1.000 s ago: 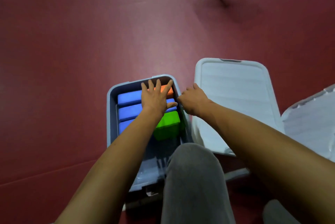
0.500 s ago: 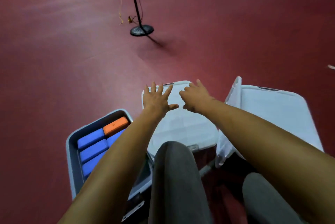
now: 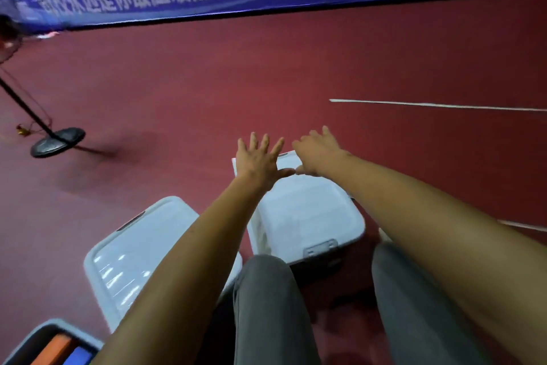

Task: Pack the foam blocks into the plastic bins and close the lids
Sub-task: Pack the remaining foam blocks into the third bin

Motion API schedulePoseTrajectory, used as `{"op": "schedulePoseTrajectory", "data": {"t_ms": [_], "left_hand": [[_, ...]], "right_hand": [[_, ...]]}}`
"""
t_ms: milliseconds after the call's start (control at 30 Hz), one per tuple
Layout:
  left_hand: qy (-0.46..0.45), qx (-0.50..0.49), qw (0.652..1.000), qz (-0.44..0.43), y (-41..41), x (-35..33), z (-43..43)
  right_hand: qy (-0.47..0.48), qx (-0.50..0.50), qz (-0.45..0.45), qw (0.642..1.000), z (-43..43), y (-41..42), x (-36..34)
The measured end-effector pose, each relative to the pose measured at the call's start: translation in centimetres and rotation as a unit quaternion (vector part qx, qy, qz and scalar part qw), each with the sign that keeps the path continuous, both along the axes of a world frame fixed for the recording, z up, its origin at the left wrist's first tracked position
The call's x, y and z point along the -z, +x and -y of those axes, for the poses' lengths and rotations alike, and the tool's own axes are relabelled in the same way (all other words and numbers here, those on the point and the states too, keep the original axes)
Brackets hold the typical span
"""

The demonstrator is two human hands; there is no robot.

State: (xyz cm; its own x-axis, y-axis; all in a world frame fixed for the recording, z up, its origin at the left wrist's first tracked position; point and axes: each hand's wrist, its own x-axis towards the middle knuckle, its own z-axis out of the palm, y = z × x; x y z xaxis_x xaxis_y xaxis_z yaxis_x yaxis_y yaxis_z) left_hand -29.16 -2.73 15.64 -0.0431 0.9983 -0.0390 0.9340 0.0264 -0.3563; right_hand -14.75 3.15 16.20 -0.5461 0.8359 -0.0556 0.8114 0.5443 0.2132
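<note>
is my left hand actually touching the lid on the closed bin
Cannot tell: in the head view the left hand spreads over the far end of the lid, but neither contact nor a gap shows plainly.

Red floor (image 3: 296,68) open beyond and right of closed pale-grey plastic bin (image 3: 307,225). Loose pale-grey plastic lid (image 3: 136,249) just beside it on the left. Black round fan base (image 3: 57,142) well apart, far left.

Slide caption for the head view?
Left hand and right hand reach open over a lidded white bin; open bin of foam blocks lower left.
</note>
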Motion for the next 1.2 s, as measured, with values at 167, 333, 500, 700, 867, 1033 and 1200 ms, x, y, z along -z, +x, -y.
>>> {"op": "schedulePoseTrajectory", "data": {"t_ms": [167, 333, 500, 700, 867, 1033, 1200], "left_hand": [[-0.009, 0.099, 0.995, 0.005, 10.0, -0.3, -5.1], [-0.024, 0.199, 0.98, -0.012, 22.1, 0.9, -8.9], [-0.05, 0.295, 0.954, -0.025, 35.7, 3.2, -10.3], [-0.083, 0.401, 0.911, -0.038, 51.5, 8.7, -9.9], [-0.134, 0.47, 0.871, -0.043, 63.2, 16.0, -8.6], [-0.182, 0.519, 0.834, -0.036, 72.1, 25.0, -6.6], [-0.219, 0.527, 0.821, -0.021, 77.7, 33.2, -6.3]], "right_hand": [[-0.023, 0.118, -0.006, 0.993, -1.2, 11.8, 0.9], [-0.056, 0.243, 0.009, 0.968, -0.1, 25.6, 2.7], [-0.084, 0.347, 0.01, 0.934, 2.0, 38.4, 5.4], [-0.122, 0.45, -0.022, 0.884, 4.8, 51.6, 11.2], [-0.166, 0.553, -0.083, 0.812, 7.9, 60.7, 19.3], [-0.206, 0.671, -0.165, 0.693, 11.8, 67.0, 29.5], [-0.192, 0.792, -0.333, 0.474, 13.9, 71.1, 39.7]]}}
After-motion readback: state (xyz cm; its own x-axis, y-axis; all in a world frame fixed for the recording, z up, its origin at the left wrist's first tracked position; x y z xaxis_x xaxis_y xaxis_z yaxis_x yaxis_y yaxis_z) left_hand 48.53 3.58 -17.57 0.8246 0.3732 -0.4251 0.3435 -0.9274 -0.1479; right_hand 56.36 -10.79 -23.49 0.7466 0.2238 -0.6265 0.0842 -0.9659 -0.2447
